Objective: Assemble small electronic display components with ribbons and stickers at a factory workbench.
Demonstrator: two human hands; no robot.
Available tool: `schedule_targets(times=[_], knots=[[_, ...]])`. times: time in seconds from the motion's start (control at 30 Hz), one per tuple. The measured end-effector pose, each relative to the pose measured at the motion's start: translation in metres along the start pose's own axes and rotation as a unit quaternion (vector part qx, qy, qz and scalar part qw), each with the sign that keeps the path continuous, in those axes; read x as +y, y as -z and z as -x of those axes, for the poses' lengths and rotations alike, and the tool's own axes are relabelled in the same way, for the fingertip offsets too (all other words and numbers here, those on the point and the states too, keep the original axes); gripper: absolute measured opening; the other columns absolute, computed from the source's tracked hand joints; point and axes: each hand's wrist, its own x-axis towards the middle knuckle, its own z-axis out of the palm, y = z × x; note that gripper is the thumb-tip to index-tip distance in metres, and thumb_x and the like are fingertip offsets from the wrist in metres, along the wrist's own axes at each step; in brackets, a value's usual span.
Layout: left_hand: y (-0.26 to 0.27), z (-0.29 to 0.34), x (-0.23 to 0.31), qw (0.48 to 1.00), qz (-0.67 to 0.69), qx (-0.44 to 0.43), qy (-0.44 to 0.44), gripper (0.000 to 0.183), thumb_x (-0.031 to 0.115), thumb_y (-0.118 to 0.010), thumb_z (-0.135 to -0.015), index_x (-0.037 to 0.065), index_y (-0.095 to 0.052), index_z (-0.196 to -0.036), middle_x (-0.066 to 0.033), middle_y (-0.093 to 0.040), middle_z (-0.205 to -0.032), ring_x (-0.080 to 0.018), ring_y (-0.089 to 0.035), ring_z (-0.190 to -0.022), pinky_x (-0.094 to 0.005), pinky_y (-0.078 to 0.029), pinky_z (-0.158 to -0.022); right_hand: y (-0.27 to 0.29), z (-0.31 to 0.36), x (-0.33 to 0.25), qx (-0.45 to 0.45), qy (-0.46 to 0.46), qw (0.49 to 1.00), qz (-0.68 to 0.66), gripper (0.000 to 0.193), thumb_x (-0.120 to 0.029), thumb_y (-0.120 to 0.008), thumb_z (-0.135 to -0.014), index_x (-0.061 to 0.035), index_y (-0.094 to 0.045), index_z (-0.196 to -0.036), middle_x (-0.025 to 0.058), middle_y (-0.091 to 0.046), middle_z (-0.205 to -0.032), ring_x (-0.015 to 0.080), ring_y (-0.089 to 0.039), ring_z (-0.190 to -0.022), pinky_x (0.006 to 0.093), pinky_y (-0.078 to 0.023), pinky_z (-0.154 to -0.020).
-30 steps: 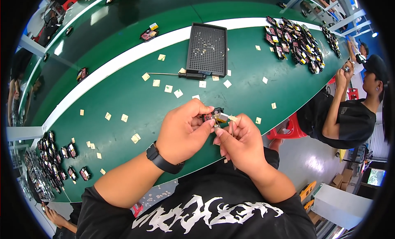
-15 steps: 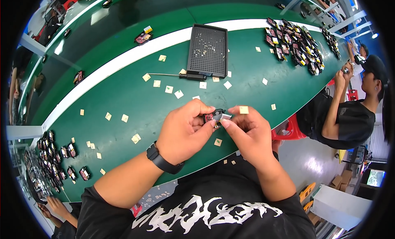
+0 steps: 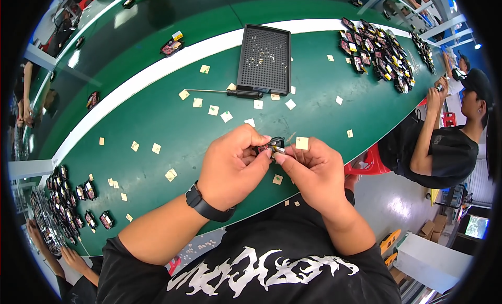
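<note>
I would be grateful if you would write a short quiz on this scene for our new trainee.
1. True or false: the screwdriver lies on the green table, beside the near edge of the black tray.
2. Where is the watch worn?
A) Left wrist
B) Right wrist
C) Both wrists
3. What does the left hand hold?

Key:
1. True.
2. A.
3. A small black part.
</note>
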Motion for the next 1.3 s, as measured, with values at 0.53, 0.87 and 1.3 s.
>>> schedule_targets(times=[0.53, 0.87, 1.3], knots=[[0.000, -0.004, 0.003, 0.996, 0.077, -0.045, 0.001, 0.023, -0.013, -0.052, -0.094, -0.005, -0.053, -0.116, -0.0066, -0.058, -0.109, -0.0118, -0.065, -0.105, -0.0279, -0.055, -0.089, 0.011, -0.007, 0.000, 0.010, 0.039, 0.988, 0.150, 0.013, -0.010, -0.077, -0.091, 0.0027, -0.075, -0.096, 0.0024, -0.058, -0.070, 0.0066, -0.050, -0.062, 0.0259, -0.038, -0.053], [0.000, -0.003, 0.001, 0.998, 0.058, -0.027, -0.009, 0.026, -0.015, -0.050, -0.093, -0.006, -0.056, -0.117, -0.0066, -0.058, -0.104, -0.0112, -0.067, -0.098, -0.0262, -0.055, -0.084, 0.010, -0.005, -0.008, 0.021, 0.139, 0.960, 0.243, 0.010, -0.005, -0.076, -0.089, 0.0029, -0.074, -0.095, 0.0057, -0.062, -0.074, 0.0111, -0.055, -0.062, 0.0258, -0.041, -0.055], [0.008, -0.003, 0.003, 0.996, 0.050, -0.065, 0.040, 0.027, -0.010, -0.055, -0.098, -0.005, -0.055, -0.124, -0.0110, -0.059, -0.118, -0.0188, -0.065, -0.112, -0.0341, -0.058, -0.096, 0.008, -0.010, -0.005, 0.019, -0.074, 0.996, 0.045, 0.014, -0.010, -0.077, -0.091, 0.0020, -0.070, -0.091, -0.0038, -0.062, -0.074, 0.0004, -0.052, -0.068, 0.0194, -0.040, -0.057]])
